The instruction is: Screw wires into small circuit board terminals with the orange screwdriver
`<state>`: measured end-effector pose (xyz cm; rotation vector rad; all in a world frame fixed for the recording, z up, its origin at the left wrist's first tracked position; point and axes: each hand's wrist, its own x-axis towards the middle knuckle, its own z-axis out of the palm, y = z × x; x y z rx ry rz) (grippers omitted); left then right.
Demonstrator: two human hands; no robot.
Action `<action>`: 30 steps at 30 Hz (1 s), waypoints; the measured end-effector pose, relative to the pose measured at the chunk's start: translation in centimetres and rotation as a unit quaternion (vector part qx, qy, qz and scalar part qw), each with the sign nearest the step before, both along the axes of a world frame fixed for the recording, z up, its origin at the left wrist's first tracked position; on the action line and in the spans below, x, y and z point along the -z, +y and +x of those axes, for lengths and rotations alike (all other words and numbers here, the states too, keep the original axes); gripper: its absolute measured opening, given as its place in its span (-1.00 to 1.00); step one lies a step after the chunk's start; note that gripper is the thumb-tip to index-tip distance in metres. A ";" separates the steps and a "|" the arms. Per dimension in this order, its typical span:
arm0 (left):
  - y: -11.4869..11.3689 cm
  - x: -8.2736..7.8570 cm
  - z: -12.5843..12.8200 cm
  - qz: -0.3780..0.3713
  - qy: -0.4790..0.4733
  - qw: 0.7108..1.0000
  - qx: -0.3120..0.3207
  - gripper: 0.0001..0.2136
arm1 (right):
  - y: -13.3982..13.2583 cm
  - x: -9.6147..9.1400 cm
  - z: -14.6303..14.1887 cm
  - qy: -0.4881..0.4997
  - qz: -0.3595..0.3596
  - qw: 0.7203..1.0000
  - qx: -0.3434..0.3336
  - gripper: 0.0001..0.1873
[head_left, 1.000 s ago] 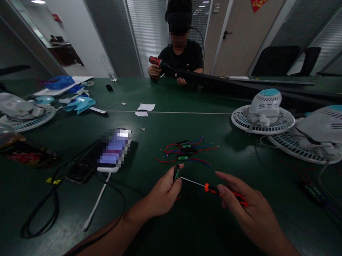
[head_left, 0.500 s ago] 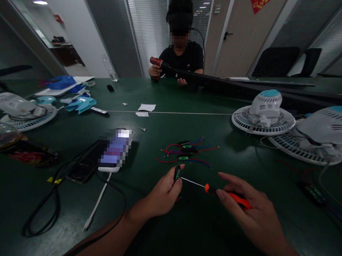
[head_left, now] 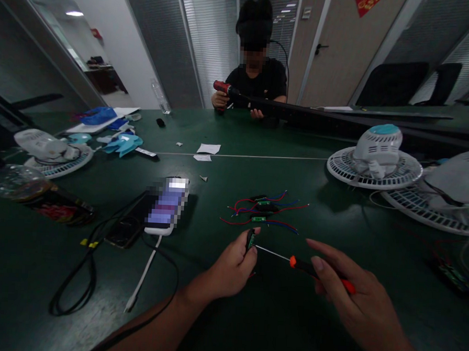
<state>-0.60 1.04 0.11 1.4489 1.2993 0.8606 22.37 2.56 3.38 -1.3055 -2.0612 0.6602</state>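
Between the thumb and fingers of my left hand (head_left: 233, 267) a small green circuit board (head_left: 251, 240) in a dark holder is pinched upright. My right hand (head_left: 356, 289) grips a screwdriver (head_left: 306, 267) with an orange and black handle. Its thin shaft points left, and the tip is at the board's face; whether it touches a screw is too small to tell. The right index finger is stretched out above the handle. Just beyond my hands lie several like modules (head_left: 259, 218) with red and blue wires.
At left are a lit phone (head_left: 167, 206), a dark phone (head_left: 127, 225), cables and a drink bottle (head_left: 56, 200). White fan parts (head_left: 375, 156) stand at right, another (head_left: 55, 153) at left. More wired boards (head_left: 453, 273) lie far right. Opposite, a person holds a red power drill (head_left: 223, 87).
The whole view has shifted slightly, so things appear farther right. My right thumb and fingers have changed position a little on the screwdriver handle. The board stays in my left hand.
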 end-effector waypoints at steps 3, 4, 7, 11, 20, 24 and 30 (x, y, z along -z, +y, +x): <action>0.0 0.1 0.0 0.001 0.001 1.000 0.001 -0.55 | 0.1 0.0 0.0 0.003 0.021 1.000 -0.008 -0.64; 0.0 0.1 0.0 0.000 0.000 1.000 0.002 -0.55 | 0.1 0.0 0.0 0.002 0.025 1.000 -0.010 -0.65; 0.1 0.2 0.0 -0.001 -0.006 1.000 0.005 -0.55 | 0.2 0.1 0.1 0.000 0.037 0.999 -0.018 -0.65; 0.1 0.0 0.1 0.001 -0.005 1.000 0.004 -0.55 | 0.1 0.1 0.2 0.003 0.039 0.999 -0.017 -0.67; 0.0 0.1 0.0 -0.003 0.005 1.000 0.001 -0.53 | 0.0 0.1 0.2 -0.001 0.012 1.000 -0.001 -0.65; -0.1 0.2 -0.1 -0.012 0.012 1.000 -0.004 -0.52 | -0.1 -0.1 0.1 0.001 0.003 1.000 0.007 -0.66; 0.0 0.0 -0.1 -0.009 0.021 1.000 -0.002 -0.52 | -0.1 -0.7 -0.1 0.002 0.006 1.000 0.020 -0.67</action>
